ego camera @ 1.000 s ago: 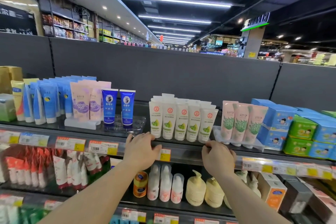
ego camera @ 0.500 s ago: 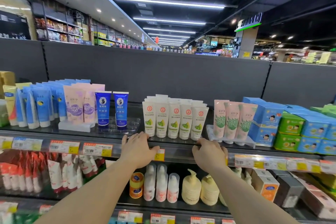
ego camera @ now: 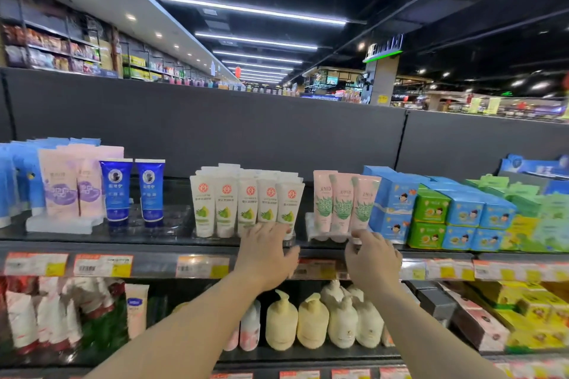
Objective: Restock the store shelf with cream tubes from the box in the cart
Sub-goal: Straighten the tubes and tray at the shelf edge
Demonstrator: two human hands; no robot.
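A big shop: shelves (ego camera: pixel 215 244) full of cream tubes (ego camera: pixel 248 204) and boxes (ego camera: pixel 431 215), price tags (ego camera: pixel 103 264) along the edges, long lights (ego camera: pixel 252 11) above.

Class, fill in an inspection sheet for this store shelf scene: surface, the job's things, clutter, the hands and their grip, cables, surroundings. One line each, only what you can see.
Surface: dark top shelf with price tags along its front edge.
Job's things: white cream tubes stand upright in rows; pink cream tubes stand to their right. Box and cart: nothing seen.
Clutter: two dark blue tubes, pale purple-print tubes, blue and green cartons; cream pump bottles on the shelf below.
Hands: left hand at the base of the white tubes, fingers straight; right hand at the base of the pink tubes, grip unclear.
Cables: nothing seen.
Surroundings: grey back panel, ceiling strip lights, distant aisles.
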